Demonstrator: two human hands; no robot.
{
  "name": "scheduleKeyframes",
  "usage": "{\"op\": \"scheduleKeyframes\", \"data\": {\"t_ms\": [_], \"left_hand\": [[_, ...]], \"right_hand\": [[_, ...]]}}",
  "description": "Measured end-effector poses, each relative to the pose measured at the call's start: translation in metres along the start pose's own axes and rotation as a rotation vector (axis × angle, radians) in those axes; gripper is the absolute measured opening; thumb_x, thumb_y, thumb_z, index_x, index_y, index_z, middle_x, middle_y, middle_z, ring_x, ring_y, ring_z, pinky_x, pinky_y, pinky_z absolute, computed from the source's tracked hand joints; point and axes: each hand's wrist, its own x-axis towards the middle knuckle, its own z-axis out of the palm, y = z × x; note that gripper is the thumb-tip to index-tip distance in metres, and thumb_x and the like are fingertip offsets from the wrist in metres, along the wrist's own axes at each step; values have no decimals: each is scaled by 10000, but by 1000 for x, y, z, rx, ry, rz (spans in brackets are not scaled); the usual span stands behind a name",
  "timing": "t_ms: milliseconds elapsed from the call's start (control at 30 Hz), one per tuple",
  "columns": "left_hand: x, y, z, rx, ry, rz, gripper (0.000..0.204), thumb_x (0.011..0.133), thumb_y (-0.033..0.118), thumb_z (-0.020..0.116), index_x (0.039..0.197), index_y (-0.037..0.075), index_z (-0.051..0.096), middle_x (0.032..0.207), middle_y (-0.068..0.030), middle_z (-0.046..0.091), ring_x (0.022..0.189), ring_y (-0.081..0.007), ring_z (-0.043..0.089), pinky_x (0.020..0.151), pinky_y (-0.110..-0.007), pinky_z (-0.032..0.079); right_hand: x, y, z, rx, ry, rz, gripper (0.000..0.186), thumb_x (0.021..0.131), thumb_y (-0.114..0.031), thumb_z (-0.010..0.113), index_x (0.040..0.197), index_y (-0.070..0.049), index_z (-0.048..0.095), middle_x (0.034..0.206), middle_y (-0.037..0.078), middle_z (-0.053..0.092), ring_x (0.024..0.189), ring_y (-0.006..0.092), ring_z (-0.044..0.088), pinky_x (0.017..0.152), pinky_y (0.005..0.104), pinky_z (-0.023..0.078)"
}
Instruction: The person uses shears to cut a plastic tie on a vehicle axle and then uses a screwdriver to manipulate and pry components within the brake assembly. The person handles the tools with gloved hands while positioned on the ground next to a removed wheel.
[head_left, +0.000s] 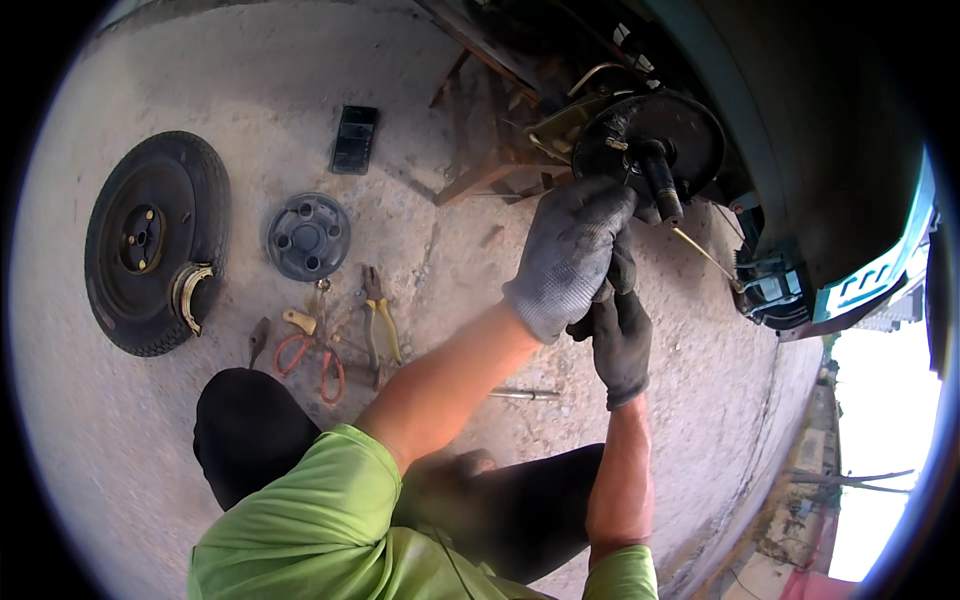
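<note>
My left hand (566, 254), in a grey glove, is closed at the lower edge of a black round brake backing plate (697, 140) with a protruding axle (661, 180) on a vehicle. My gloved right hand (621, 350) is just below it, fingers curled, close to my left fingers. Whatever either hand holds is hidden or too small to name. A thin yellowish rod (708, 255) runs from below the axle toward the vehicle's lower bodywork (775, 285).
On the concrete floor lie a tyred wheel (140, 300) bearing brake shoes (187, 290), a round hub drum (295, 230), a black phone (354, 140), red-handled scissors (330, 378), yellow-handled pliers (388, 330) and a metal bar (525, 394). A wooden support (470, 180) stands under the vehicle.
</note>
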Motion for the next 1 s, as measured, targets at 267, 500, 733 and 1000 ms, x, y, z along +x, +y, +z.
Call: {"op": "scheduleKeyframes", "data": {"t_ms": [267,500,733,1000], "left_hand": [[12,-29,0,248,30,178,186,993,199,575,941,32,637,616,-37,550,433,-123,543,458,-288,442],[19,-28,-1,306,28,262,213,1002,200,546,939,28,656,595,-87,610,404,-158,547,477,-309,454],[19,-12,6,180,-27,120,240,1005,217,512,915,31,635,545,-94,619,388,-146,535,443,-283,407],[19,-7,8,131,-65,52,272,1015,276,486,926,56,619,588,-129,668,356,-133,483,385,-269,402]], "right_hand": [[-4,-6,-1,-21,4,36,393,1045,-286,544,1143,86,622,862,121,732,702,136,672,663,279,539],[-1,3,1,-188,-241,309,324,998,-248,588,1118,44,660,848,86,727,728,127,662,668,287,532],[-3,33,13,-324,-482,460,249,971,-221,610,1080,-9,683,828,72,718,703,132,654,652,295,530],[-2,117,18,-862,-867,-68,177,955,-188,598,1033,-68,702,897,77,746,861,213,732,780,338,581]]}}
